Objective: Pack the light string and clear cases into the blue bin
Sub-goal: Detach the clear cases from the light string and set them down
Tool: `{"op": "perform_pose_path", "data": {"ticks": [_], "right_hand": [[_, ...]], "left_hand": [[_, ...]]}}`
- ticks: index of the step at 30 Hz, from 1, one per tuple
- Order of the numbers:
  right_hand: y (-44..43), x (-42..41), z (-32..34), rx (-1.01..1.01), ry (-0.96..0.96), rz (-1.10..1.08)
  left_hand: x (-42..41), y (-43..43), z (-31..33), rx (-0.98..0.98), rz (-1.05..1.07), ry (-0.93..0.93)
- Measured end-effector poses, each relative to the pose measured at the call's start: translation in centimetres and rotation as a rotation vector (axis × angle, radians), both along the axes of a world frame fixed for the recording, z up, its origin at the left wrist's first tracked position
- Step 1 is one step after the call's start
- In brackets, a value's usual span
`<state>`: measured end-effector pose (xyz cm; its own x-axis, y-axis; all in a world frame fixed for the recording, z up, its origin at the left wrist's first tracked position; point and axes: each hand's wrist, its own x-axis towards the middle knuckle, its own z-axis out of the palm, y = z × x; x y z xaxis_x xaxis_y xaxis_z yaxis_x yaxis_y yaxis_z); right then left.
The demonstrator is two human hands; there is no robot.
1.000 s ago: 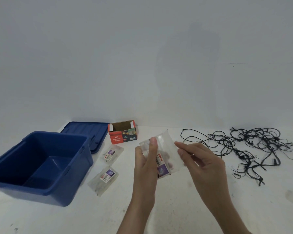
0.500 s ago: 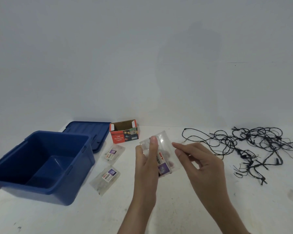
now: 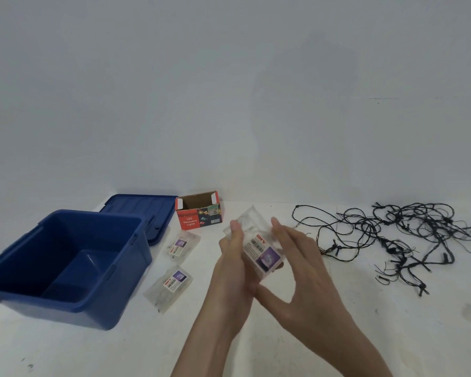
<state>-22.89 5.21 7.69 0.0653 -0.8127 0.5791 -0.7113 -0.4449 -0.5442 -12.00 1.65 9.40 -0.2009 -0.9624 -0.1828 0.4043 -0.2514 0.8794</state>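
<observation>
Fingers (image 3: 235, 235) of left hand (image 3: 233, 270), right hand (image 3: 307, 273) gripping clear case (image 3: 252, 227), purple label (image 3: 268, 258), red DIY

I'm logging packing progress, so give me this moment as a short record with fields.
Blue bin: open, empty, at left of the table
Lid: off, lying behind the bin
Held case: clear, gripped between left hand and right hand above the table
Cases lying loose: near case and far case, between bin and hands
Light string: tangled on the table, right side
Red box: open-topped, behind the cases
Packed so far: nothing
</observation>
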Motion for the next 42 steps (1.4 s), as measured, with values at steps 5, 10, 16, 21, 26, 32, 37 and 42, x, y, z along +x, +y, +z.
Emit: {"op": "perform_pose_path", "data": {"ticks": [5,10,16,21,26,32,37,42], "right_hand": [[-0.7,-1.2,-0.4,0.014,-0.022,-0.008],[-0.9,-3.9,0.3,0.294,-0.262,0.166],[-1.1,-5.3,0.9,0.341,-0.256,0.26],[-1.3,-5.4,1.0,0.33,-0.266,0.261],[-1.5,-5.5,1.0,0.325,-0.265,0.273],[-2.0,-5.6,0.3,0.344,-0.232,0.252],[-2.9,-4.8,-0.6,0.384,-0.147,0.255],[-4.2,-4.5,-2.2,0.445,0.054,0.237]], "left_hand": [[0.4,-0.1,-0.8,-0.135,-0.061,-0.132],[2.2,-1.0,-0.8,-0.495,-0.238,-0.5],[2.9,-1.4,0.0,-0.532,-0.266,-0.645],[2.9,-1.6,0.0,-0.591,-0.223,-0.733],[2.8,-1.9,-0.6,-0.623,-0.153,-0.76],[3.1,-2.2,-1.3,-0.71,-0.179,-0.988],[2.5,-2.5,-1.4,-0.822,-0.277,-1.193],[2.3,-4.7,-3.5,-0.751,-0.209,-1.328]]}}
